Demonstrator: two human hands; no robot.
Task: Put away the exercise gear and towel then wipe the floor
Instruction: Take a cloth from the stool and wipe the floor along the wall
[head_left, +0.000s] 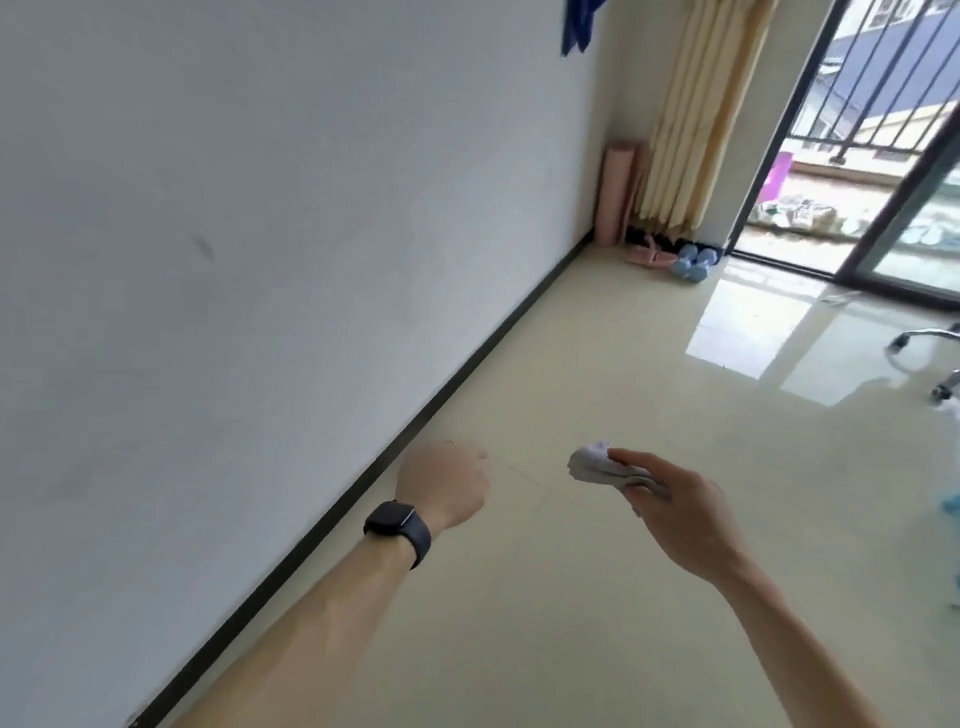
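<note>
Two bare arms reach out over the shiny cream floor (597, 597). The left hand (445, 480) is closest to the wall. It is curled into a loose fist with the back of it facing up, and it holds nothing that can be seen. A dark watch (397, 527) sits on that wrist.

The right hand (680, 506) is a little way off to the side. Its fingers are pinched around a small crumpled gray cloth (597, 465), which sticks out past the fingertips and hangs in the air above the floor. The two hands are apart and do not touch.

A white wall (260, 260) runs along the left, with a dark strip at the bottom where it meets the floor.

Far off in the corner, a rolled pink mat (615, 195) stands up against the wall, just beside the long yellow curtain (696, 114). Pink slippers (652, 255) lie on the floor near it. Right next to them are light blue dumbbells (693, 262). Something dark blue (582, 23) hangs high on the wall.

Behind them is an open glass door (904, 223) to a balcony with dark railings (883, 67). At the right edge, the wheeled legs of a chair (930, 338) show.
</note>
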